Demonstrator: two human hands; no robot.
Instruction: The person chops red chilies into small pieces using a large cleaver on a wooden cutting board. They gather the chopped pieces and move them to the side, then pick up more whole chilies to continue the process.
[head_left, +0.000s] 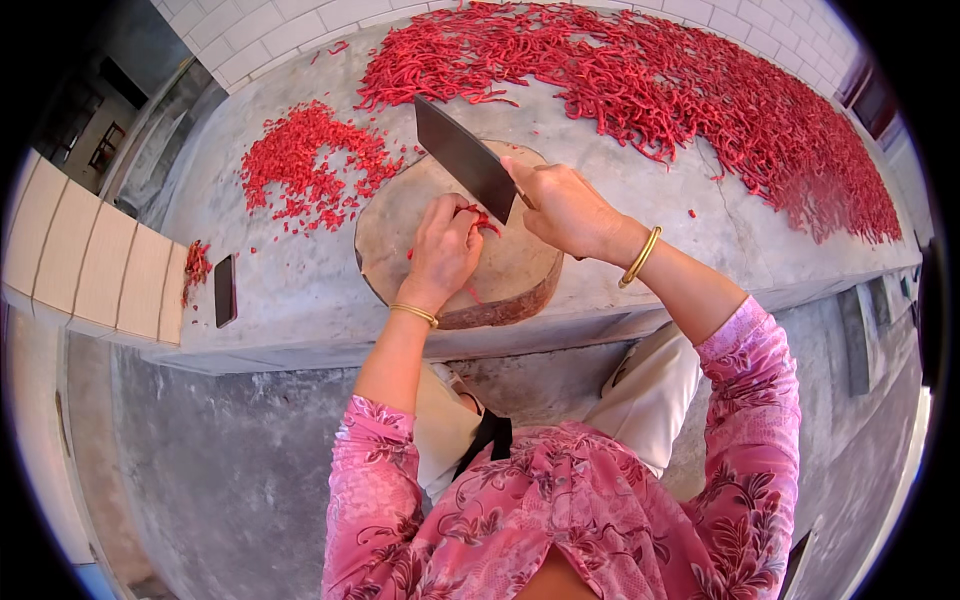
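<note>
My right hand (566, 208) is closed on the handle of a cleaver (466, 161), whose wide dark blade is held tilted above the right part of a round wooden chopping block (517, 259). On the block, my left hand (446, 244) holds a few red chili peppers (484, 219), their ends showing beyond its fingers near the blade. Chopped chili pieces (289, 150) lie scattered on the concrete slab left of the block. Behind and to the right spreads a large heap of whole red chilies (660, 82).
A smartphone (225, 291) lies on the concrete slab (315, 292) at the left, beside a small pile of red chili bits (196, 264). A low tiled wall (97, 255) borders the slab there. A white tiled wall (277, 34) stands behind.
</note>
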